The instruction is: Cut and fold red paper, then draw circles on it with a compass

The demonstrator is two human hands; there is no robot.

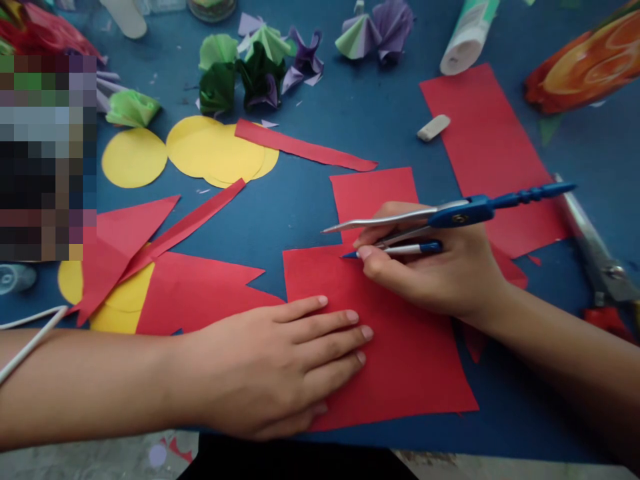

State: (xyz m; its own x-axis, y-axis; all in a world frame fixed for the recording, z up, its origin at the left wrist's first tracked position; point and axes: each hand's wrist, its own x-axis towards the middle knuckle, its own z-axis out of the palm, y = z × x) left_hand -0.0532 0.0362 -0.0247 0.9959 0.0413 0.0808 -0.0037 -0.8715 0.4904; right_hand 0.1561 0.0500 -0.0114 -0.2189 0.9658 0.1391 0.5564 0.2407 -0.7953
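My left hand (pixel 295 360) lies flat, fingers stretched out, on a red paper sheet (pixel 390 347) near the table's front edge. In my right hand (pixel 435 267) is a blue and silver compass (pixel 460 212), held with its handle toward the right. The compass's small blue-tipped pencil (pixel 405 250) is pinched between my fingers, its tip at the sheet's upper edge. The metal needle leg points left, above the paper. Behind the sheet, a smaller red piece (pixel 373 190) lies partly under my right hand.
Yellow paper circles (pixel 134 158), red strips (pixel 305 147) and red scraps (pixel 200 287) lie on the left. Folded green and purple paper (pixel 260 73) is at the back. On the right are an eraser (pixel 434 127), a red rectangle (pixel 500 160), scissors (pixel 595 247) and an orange-patterned bottle (pixel 585 63).
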